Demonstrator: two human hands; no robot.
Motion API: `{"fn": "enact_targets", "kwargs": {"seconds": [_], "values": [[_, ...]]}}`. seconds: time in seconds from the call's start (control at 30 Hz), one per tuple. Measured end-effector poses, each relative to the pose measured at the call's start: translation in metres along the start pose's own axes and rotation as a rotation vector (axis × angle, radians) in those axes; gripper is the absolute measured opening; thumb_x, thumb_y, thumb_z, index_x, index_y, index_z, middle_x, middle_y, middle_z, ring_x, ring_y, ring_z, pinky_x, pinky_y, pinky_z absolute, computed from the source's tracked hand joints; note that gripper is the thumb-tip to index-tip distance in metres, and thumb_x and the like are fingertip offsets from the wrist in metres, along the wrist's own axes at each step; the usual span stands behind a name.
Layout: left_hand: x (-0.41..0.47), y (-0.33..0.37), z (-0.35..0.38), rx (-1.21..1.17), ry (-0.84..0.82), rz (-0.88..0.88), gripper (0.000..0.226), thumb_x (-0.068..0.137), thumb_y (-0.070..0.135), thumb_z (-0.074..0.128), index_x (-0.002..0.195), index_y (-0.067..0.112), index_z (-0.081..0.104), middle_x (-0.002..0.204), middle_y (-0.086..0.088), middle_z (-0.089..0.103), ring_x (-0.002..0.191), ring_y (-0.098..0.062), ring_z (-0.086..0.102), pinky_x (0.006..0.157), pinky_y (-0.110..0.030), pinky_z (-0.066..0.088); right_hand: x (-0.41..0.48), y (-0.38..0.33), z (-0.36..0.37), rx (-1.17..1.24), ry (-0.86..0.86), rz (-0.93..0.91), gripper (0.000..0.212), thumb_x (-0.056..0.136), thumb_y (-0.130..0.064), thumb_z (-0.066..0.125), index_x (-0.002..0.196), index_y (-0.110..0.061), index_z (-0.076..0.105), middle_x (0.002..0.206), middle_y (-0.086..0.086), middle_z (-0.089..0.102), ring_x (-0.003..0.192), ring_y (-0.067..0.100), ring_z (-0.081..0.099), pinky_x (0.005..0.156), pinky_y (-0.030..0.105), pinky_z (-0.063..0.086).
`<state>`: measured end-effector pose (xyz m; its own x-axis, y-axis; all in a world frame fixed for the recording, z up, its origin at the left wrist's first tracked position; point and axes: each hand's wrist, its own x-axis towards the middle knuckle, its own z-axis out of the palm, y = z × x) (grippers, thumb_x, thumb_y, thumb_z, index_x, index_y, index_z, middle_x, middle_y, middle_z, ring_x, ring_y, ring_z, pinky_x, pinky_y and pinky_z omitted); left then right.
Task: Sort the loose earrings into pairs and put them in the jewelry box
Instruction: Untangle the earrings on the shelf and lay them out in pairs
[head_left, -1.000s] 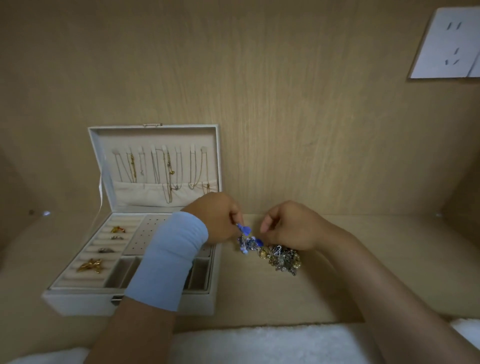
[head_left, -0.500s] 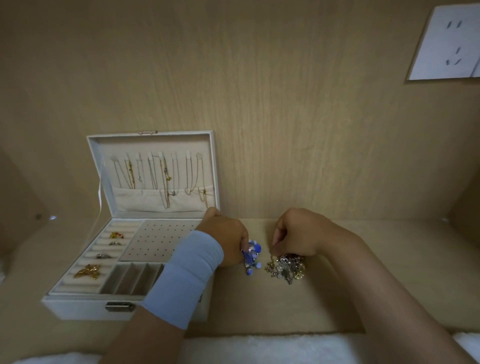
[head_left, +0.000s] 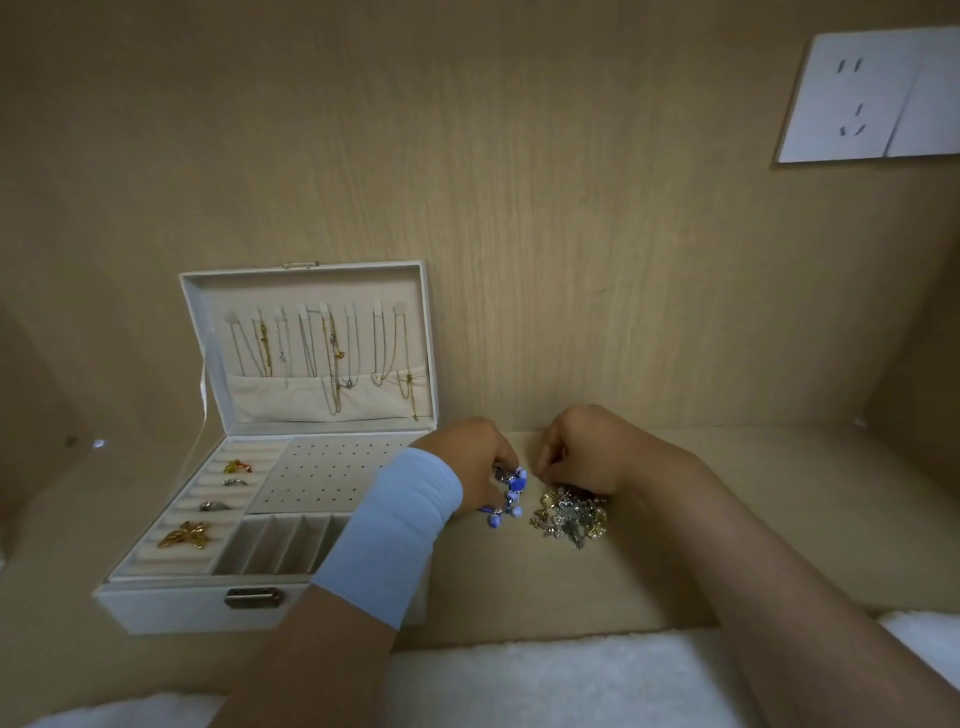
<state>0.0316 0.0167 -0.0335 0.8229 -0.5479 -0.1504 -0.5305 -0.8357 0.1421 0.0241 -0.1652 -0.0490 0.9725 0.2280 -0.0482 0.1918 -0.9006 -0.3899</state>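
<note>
A white jewelry box (head_left: 171, 605) stands open at the left, with chains hanging in its lid, rings and a gold brooch (head_left: 185, 535) in the left slots and a bare perforated earring panel (head_left: 327, 478). My left hand (head_left: 470, 460), with a light blue wristband, pinches blue beaded earrings (head_left: 509, 493) just right of the box. A heap of gold and silver earrings (head_left: 571, 514) lies on the wooden shelf. My right hand (head_left: 582, 452) hovers over the heap's back edge with curled fingers, pinching at it; what it holds is hidden.
A wooden back wall rises close behind the shelf, with a white power socket (head_left: 872, 93) at the upper right. A white fluffy cloth (head_left: 545, 686) runs along the shelf's front edge. Wooden side walls close in left and right.
My left hand has drawn the blue earrings down and slightly left, away from the heap. My right hand has stayed over the heap. The view has tilted, so the box sits lower.
</note>
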Motion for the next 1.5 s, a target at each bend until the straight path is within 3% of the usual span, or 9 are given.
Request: {"fn": "enact_targets", "kwargs": {"seconds": [0.1, 0.3, 0.5, 0.8, 0.97, 1.1, 1.2, 1.37, 1.5], "values": [[0.004, -0.003, -0.002, 0.011, 0.05, -0.015, 0.044, 0.085, 0.018, 0.071, 0.128, 0.021, 0.064, 0.123, -0.001, 0.059, 0.1, -0.019, 0.057, 0.081, -0.025, 0.043, -0.001, 0.001, -0.005, -0.096, 0.021, 0.065, 0.009, 0.082, -0.028, 0.067, 0.082, -0.03, 0.076, 0.088, -0.015, 0.073, 0.088, 0.008, 0.066, 0.085, 0.032, 0.054], [-0.005, -0.013, -0.017, -0.101, 0.216, -0.042, 0.033, 0.092, 0.004, 0.062, 0.119, 0.022, 0.069, 0.121, 0.002, 0.064, 0.106, -0.015, 0.062, 0.094, -0.025, 0.048, 0.0, -0.025, 0.011, -0.082, 0.121, -0.016, 0.029, 0.09, -0.05, 0.062, 0.108, -0.03, 0.074, 0.103, -0.011, 0.074, 0.095, 0.011, 0.066, 0.091, 0.033, 0.05], [-0.004, -0.007, -0.007, 0.048, 0.051, -0.026, 0.031, 0.089, 0.022, 0.067, 0.118, 0.029, 0.07, 0.117, 0.008, 0.069, 0.105, -0.016, 0.064, 0.097, -0.03, 0.049, 0.007, -0.014, 0.018, 0.014, 0.177, 0.018, 0.011, 0.089, -0.028, 0.064, 0.079, -0.024, 0.069, 0.079, -0.008, 0.068, 0.079, 0.015, 0.065, 0.073, 0.03, 0.052], [0.008, -0.009, 0.005, 0.114, -0.008, -0.065, 0.014, 0.085, 0.026, 0.069, 0.094, 0.021, 0.078, 0.1, 0.005, 0.073, 0.096, -0.016, 0.065, 0.092, -0.023, 0.043, 0.005, -0.008, 0.015, 0.116, 0.017, -0.032, 0.006, 0.079, -0.037, 0.079, 0.08, -0.033, 0.074, 0.078, -0.018, 0.069, 0.08, 0.0, 0.064, 0.077, 0.024, 0.051], [-0.002, -0.013, -0.003, -0.135, 0.09, -0.006, 0.004, 0.087, 0.028, 0.069, 0.089, 0.024, 0.068, 0.089, 0.01, 0.061, 0.085, -0.012, 0.058, 0.076, -0.024, 0.044, 0.003, -0.002, 0.004, 0.256, 0.056, -0.014, 0.015, 0.082, -0.024, 0.079, 0.076, -0.03, 0.068, 0.075, -0.012, 0.067, 0.068, 0.002, 0.06, 0.068, 0.021, 0.047], [-0.007, -0.014, -0.015, -0.322, 0.225, 0.035, 0.007, 0.088, 0.02, 0.069, 0.094, 0.023, 0.068, 0.083, 0.013, 0.058, 0.07, -0.001, 0.051, 0.066, -0.014, 0.04, 0.002, 0.007, -0.006, 0.513, 0.184, -0.003, 0.013, 0.085, -0.014, 0.077, 0.08, -0.025, 0.072, 0.082, 0.01, 0.074, 0.067, 0.014, 0.06, 0.07, 0.032, 0.051], [0.004, -0.01, -0.022, -0.214, 0.155, 0.013, 0.013, 0.09, 0.017, 0.065, 0.1, 0.023, 0.071, 0.089, 0.012, 0.06, 0.079, -0.005, 0.054, 0.072, -0.019, 0.041, 0.002, 0.007, -0.009, 0.638, 0.238, -0.003, 0.015, 0.089, -0.007, 0.07, 0.083, -0.021, 0.074, 0.074, 0.003, 0.073, 0.061, 0.012, 0.056, 0.062, 0.027, 0.048], [0.031, -0.004, -0.02, -0.073, -0.078, -0.03, 0.016, 0.091, 0.018, 0.063, 0.099, 0.019, 0.077, 0.098, 0.006, 0.071, 0.1, -0.019, 0.066, 0.088, -0.027, 0.05, 0.004, 0.008, -0.007, 0.552, 0.27, 0.065, 0.022, 0.091, -0.002, 0.067, 0.082, -0.021, 0.074, 0.065, -0.003, 0.07, 0.051, 0.002, 0.061, 0.058, 0.02, 0.051], [0.046, -0.005, -0.018, 0.054, -0.089, -0.05, 0.03, 0.093, 0.015, 0.063, 0.122, 0.016, 0.065, 0.115, -0.004, 0.067, 0.104, -0.026, 0.064, 0.089, -0.031, 0.05, 0.007, 0.007, -0.002, 0.557, 0.26, 0.115, 0.024, 0.09, 0.001, 0.065, 0.083, -0.021, 0.071, 0.075, 0.002, 0.072, 0.062, 0.012, 0.071, 0.06, 0.024, 0.055]]}}
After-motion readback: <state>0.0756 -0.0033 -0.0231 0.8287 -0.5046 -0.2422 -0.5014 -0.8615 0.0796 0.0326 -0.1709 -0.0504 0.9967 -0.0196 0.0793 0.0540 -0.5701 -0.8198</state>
